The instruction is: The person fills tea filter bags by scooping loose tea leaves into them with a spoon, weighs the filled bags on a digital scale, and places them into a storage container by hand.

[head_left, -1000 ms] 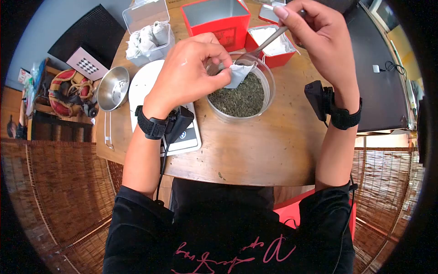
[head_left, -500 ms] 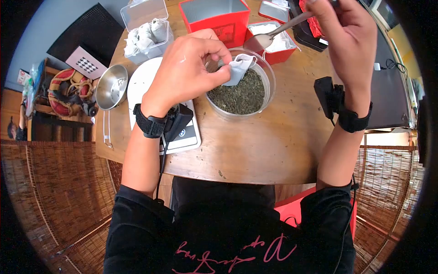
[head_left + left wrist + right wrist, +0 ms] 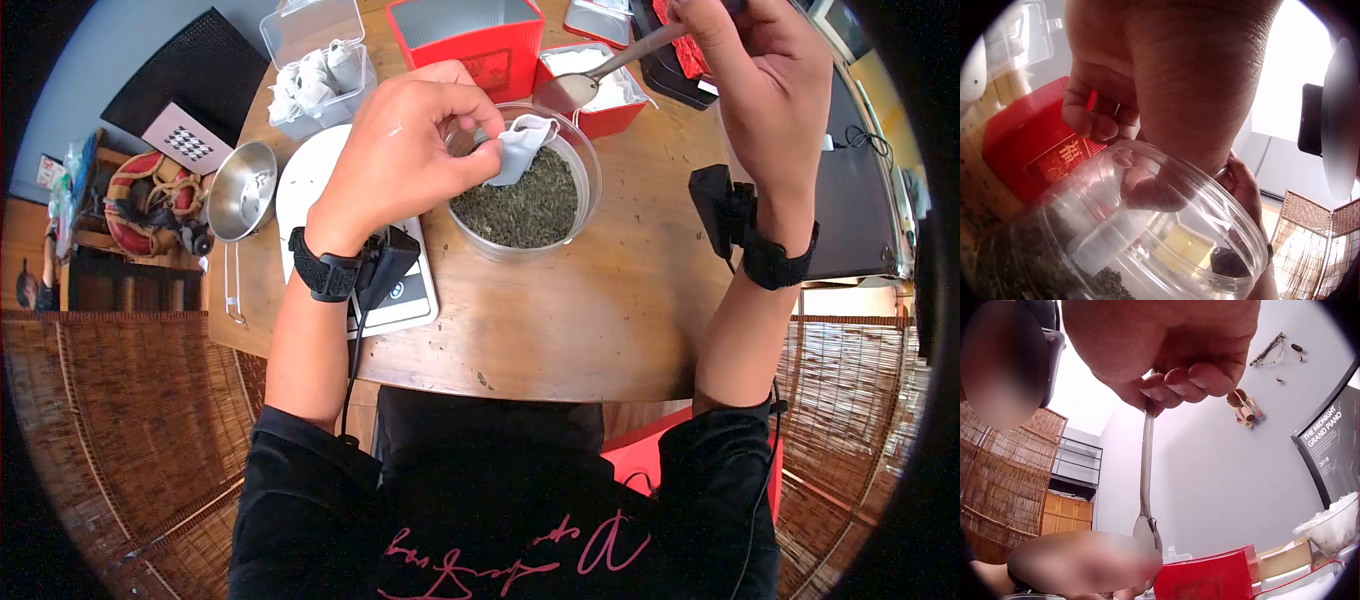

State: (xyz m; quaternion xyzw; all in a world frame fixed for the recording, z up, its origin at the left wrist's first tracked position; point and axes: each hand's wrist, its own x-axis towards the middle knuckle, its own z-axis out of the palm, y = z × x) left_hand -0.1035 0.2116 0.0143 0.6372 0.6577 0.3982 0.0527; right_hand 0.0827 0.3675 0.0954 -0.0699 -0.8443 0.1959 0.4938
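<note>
Bright, even daylight fills the head view, its edges bowed and corners black, with a soft sheen on the tabletop [image 3: 580, 335]. Both wrist views blow out to white, leaving left hand [image 3: 1179, 81] and right hand [image 3: 1172, 347] shaded; glare streaks the clear tub [image 3: 1233, 215], and smooth blurs veil two patches at right wrist.

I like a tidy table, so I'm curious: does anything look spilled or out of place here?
Slightly: dark flecks lie on the wooden table near its front edge, outside the clear tub. They resemble the dried leaves inside, so they look spilled. Nothing else clearly stands out.
</note>
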